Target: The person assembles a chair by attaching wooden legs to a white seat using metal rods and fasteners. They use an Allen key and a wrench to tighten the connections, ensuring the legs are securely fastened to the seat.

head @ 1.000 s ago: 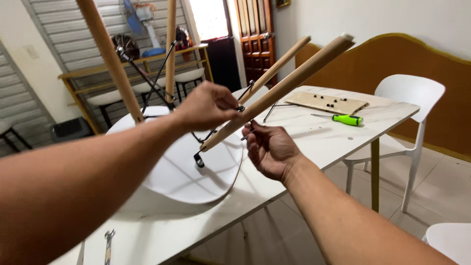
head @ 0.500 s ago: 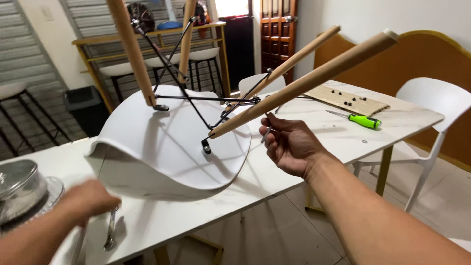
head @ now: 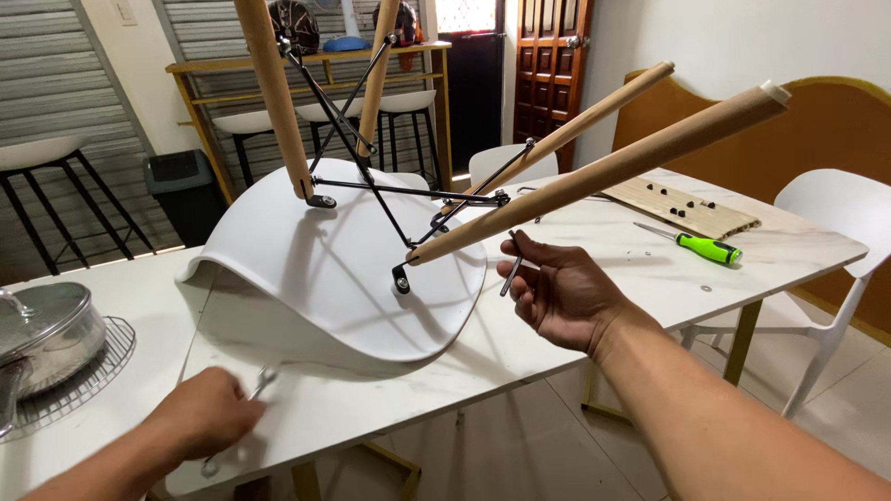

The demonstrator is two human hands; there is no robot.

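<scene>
A white chair seat [head: 325, 269] lies upside down on the white table [head: 603, 269], its wooden legs [head: 594, 172] and black wire braces [head: 390, 190] pointing up. My right hand [head: 561, 292] hovers beside the seat's right edge, below the nearest leg, and holds a small metal hex key [head: 512, 264]. My left hand [head: 209, 413] is down at the table's front edge, blurred, with its fingers on a metal wrench [head: 251, 394] that lies on the tabletop.
A green-handled screwdriver [head: 705, 246] and a wooden slat [head: 682, 206] with small dark parts lie at the table's right. A lidded metal pot [head: 46, 325] sits on a wire rack at the left. White chairs and stools stand around.
My left hand has let go of the chair leg and dropped to the wrench at the table's front. The view has swung left. My right hand stays near the leg with the hex key.
</scene>
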